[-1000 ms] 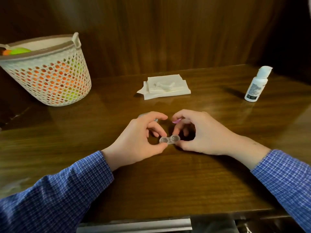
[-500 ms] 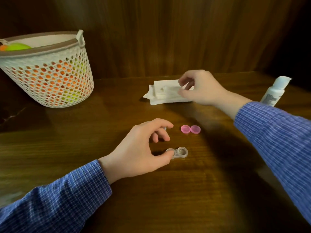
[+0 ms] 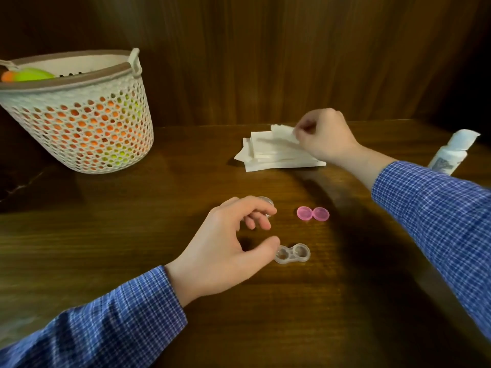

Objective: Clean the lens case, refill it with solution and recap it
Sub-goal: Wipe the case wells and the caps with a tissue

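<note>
A clear twin-well lens case [image 3: 292, 254] lies uncapped on the wooden table [image 3: 132, 235]. My left hand [image 3: 228, 245] rests beside it, thumb tip touching its left end, fingers curled and apart, partly hiding a clear round item [image 3: 267, 201]. Two pink caps [image 3: 313, 214] lie side by side just behind the case. At the back, my right hand [image 3: 325, 136] pinches the corner of the top tissue [image 3: 283, 132] on a white tissue stack [image 3: 276, 155] and lifts it. A white solution bottle [image 3: 449, 152] stands at the far right, partly behind my right sleeve.
A white perforated basket [image 3: 79, 120] holding orange and green items stands at the back left. A dark wood panel wall rises behind the table. My right forearm crosses above the table's right side.
My right hand left the case, reached back to the tissue stack and now lifts the top tissue's corner. The pink caps came into view. My left hand stayed by the case.
</note>
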A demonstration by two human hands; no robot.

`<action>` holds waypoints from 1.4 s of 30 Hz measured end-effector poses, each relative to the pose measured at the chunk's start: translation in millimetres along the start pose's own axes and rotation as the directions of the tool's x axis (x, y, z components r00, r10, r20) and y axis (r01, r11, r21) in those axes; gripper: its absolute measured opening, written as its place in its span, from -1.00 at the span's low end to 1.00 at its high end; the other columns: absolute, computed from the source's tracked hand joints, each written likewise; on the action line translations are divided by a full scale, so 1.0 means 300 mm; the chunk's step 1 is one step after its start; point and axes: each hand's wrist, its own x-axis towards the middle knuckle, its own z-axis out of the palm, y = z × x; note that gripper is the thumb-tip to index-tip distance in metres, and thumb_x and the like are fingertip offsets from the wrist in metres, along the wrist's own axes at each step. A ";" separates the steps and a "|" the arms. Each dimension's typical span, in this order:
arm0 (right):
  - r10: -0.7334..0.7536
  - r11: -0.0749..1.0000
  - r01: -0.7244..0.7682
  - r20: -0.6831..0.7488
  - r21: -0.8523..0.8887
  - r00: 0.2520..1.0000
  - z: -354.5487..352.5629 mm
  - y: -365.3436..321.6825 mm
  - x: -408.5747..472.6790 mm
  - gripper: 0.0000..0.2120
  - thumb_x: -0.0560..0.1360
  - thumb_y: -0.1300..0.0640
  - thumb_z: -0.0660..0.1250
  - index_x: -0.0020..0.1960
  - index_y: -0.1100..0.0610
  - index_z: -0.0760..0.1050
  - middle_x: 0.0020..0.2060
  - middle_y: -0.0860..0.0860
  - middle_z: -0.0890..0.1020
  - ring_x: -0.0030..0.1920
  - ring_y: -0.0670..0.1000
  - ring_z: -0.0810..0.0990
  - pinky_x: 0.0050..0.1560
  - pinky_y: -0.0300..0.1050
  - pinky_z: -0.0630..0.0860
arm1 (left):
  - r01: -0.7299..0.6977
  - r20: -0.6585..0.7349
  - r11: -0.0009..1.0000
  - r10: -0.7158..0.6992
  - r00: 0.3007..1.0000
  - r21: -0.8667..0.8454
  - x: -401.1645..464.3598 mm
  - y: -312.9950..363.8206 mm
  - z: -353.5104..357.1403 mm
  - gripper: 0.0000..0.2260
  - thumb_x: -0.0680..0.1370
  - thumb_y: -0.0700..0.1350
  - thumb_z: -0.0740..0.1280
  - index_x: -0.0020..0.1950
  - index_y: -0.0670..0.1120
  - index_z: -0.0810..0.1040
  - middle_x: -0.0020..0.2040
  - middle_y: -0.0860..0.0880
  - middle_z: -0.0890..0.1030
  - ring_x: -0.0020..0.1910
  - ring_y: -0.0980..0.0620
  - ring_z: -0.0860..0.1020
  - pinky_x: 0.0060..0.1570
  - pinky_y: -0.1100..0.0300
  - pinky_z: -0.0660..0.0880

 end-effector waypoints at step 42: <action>-0.386 0.391 -0.224 0.379 0.893 0.841 -0.180 -0.103 -0.548 -0.63 0.50 0.44 0.34 0.17 0.08 0.67 -0.04 0.04 0.69 -0.04 -0.01 0.66 0.02 -0.15 0.63 | 0.469 0.339 0.386 -0.360 0.869 -0.794 0.073 0.122 0.053 -0.73 0.66 -0.13 0.26 0.27 -0.24 0.60 -0.24 0.01 0.54 -0.40 0.15 0.45 -0.38 0.33 0.44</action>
